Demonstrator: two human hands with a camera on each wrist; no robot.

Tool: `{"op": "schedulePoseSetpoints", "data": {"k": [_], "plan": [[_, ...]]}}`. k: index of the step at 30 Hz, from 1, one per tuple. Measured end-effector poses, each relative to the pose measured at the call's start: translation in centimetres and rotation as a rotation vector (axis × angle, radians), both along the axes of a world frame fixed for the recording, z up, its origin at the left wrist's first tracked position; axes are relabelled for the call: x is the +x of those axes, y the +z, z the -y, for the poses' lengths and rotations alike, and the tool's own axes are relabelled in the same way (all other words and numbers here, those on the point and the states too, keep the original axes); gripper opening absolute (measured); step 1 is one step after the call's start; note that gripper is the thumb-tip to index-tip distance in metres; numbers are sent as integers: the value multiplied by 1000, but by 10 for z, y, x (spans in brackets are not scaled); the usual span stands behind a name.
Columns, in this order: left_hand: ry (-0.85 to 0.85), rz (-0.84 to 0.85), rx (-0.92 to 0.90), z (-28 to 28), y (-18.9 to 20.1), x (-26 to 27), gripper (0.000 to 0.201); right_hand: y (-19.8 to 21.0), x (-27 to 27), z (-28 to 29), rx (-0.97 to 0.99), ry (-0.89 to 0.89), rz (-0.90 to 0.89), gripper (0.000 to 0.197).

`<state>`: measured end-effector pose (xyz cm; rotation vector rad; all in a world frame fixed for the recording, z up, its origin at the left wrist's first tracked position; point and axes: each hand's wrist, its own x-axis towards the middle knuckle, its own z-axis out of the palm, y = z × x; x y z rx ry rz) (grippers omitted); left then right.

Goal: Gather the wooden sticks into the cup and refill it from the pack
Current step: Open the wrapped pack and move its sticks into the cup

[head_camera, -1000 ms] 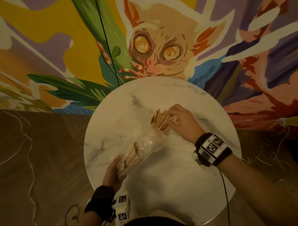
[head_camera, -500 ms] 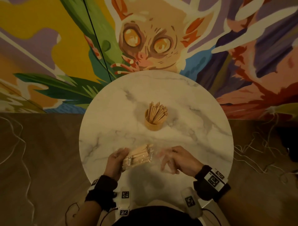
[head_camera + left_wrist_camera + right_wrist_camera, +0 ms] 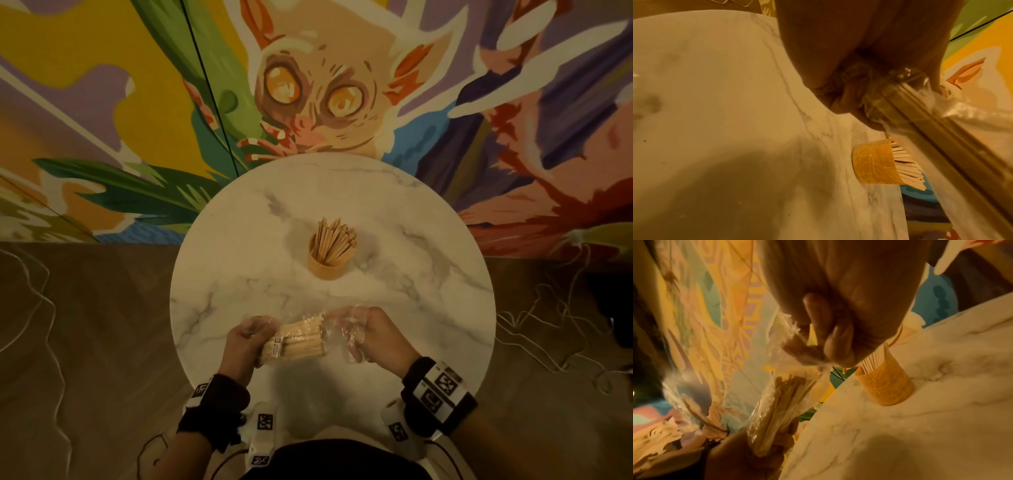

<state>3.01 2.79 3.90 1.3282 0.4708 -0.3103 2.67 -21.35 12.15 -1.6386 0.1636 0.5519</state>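
Note:
A yellow cup (image 3: 327, 261) (image 3: 873, 164) (image 3: 887, 384) stands upright at the middle of the round marble table (image 3: 239, 246), full of wooden sticks (image 3: 334, 238) that fan out of its rim. Over the table's near edge I hold a clear plastic pack of sticks (image 3: 296, 342) (image 3: 774, 410) (image 3: 931, 129) lying roughly level. My left hand (image 3: 248, 342) grips its labelled left end. My right hand (image 3: 363, 334) pinches the crumpled open plastic at its right end (image 3: 807, 360). Both hands are well short of the cup.
A painted mural wall (image 3: 308, 85) rises right behind the table's far edge. Wooden floor (image 3: 85, 342) with thin white cables (image 3: 548, 342) lies on both sides. The table (image 3: 920, 426) carries only the cup.
One second ago the pack was tilted at the cup with my right hand at the cup's sticks. Both hands have drawn back to the near edge; the pack now lies level between them.

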Motion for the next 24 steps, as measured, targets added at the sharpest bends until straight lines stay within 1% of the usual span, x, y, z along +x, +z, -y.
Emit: {"op": "schedulePoseSetpoints", "data": {"k": [2, 5, 8, 10, 12, 13, 16, 17, 19, 20, 22, 24], "plan": [[-23, 23, 16, 2, 1, 1, 31, -10, -1, -3, 28, -73, -34, 40], [-29, 27, 11, 4, 3, 0, 29, -20, -5, -2, -48, -84, 8, 41], [-39, 47, 25, 5, 6, 0, 25, -15, -9, -3, -98, 26, 45, 37], [-87, 69, 39, 9, 11, -1, 23, -10, -12, -7, -148, 115, 30, 31], [-140, 85, 17, 16, 18, -1, 11, -12, -12, -9, -189, 184, 2, 29], [-146, 91, 2, 20, 20, -1, 9, -12, -12, -11, -207, 197, -10, 28], [-92, 84, -21, 25, 26, 1, 12, -8, -11, -8, -216, 174, -2, 29], [-74, 95, -3, 24, 27, 2, 13, -6, -10, -5, -214, 165, 7, 29], [-43, 102, 39, 18, 25, 3, 9, -1, -7, 5, -205, 126, 18, 31], [-28, 104, 47, 15, 23, 4, 12, 0, -6, 10, -203, 102, 21, 29], [-37, 121, 57, 10, 22, 6, 27, 3, -3, 15, -202, 82, 27, 25], [-86, 123, 73, 15, 25, 7, 30, 4, -1, 12, -161, 89, 6, 19]]}}
